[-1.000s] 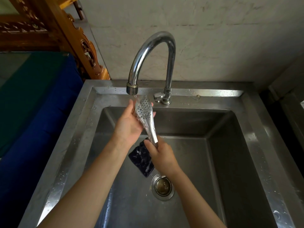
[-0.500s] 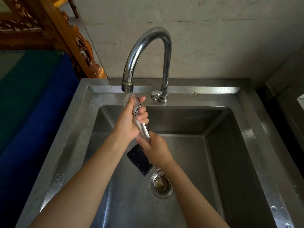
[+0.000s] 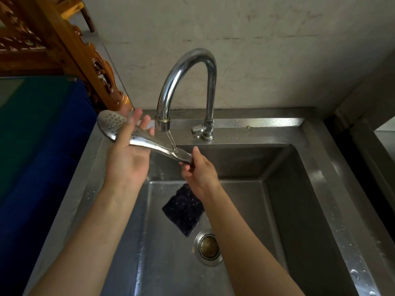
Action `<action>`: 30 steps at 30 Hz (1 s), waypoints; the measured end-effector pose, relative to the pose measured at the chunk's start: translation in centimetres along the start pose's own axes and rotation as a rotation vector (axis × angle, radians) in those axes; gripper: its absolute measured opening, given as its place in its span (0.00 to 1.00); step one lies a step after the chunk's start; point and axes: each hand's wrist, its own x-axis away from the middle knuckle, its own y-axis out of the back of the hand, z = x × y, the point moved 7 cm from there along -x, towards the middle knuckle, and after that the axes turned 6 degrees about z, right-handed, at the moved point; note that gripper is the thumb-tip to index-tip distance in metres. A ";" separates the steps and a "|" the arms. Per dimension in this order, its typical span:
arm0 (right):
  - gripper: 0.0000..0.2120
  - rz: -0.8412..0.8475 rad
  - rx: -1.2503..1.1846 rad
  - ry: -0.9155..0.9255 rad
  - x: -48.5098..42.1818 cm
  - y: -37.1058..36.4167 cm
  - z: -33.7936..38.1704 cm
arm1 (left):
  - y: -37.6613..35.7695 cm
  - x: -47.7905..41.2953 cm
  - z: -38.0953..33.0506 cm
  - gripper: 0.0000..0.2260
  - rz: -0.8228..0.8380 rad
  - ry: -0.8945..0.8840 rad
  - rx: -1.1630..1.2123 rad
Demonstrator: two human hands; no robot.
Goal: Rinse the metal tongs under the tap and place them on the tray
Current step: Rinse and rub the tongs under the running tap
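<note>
Nearest the camera, two bare forearms reach up from 6 o'clock over a steel sink (image 3: 333, 189). On the basin floor a round drain (image 3: 208, 247) sits at about 5 o'clock of centre, and a dark scouring pad (image 3: 183, 211) lies just beside it at its 11 o'clock, partly under the right wrist.

Above these, the right hand (image 3: 199, 170) is clenched around the handle end of the metal tongs (image 3: 147, 142), thumb and fingers pinching it. The tongs run nearly level toward 10 o'clock, arms together. The left hand (image 3: 128, 154) is released, palm up and fingers spread, with the tongs resting across the palm; the perforated spoon-shaped head sticks out past the fingers, over the sink's left rim.

Farther back, the curved chrome tap (image 3: 183, 67) stands on the rear ledge at 12 o'clock. A thin stream from its spout lands on the tongs' shaft, near the right hand. Carved wooden furniture (image 3: 70, 45) and a blue cloth (image 3: 53, 146) lie at 9 to 11 o'clock.
</note>
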 end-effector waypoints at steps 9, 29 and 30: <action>0.12 -0.191 -0.175 -0.078 -3.9 -2.9 -0.6 | -2.5 2.8 0.6 0.22 0.262 0.051 -0.357; 0.14 -0.164 0.841 0.334 12.2 5.1 1.7 | -0.5 1.7 13.1 0.32 0.000 0.519 0.428; 0.16 -0.177 0.865 0.350 12.5 5.2 1.2 | -0.5 1.5 13.3 0.33 -0.009 0.519 0.424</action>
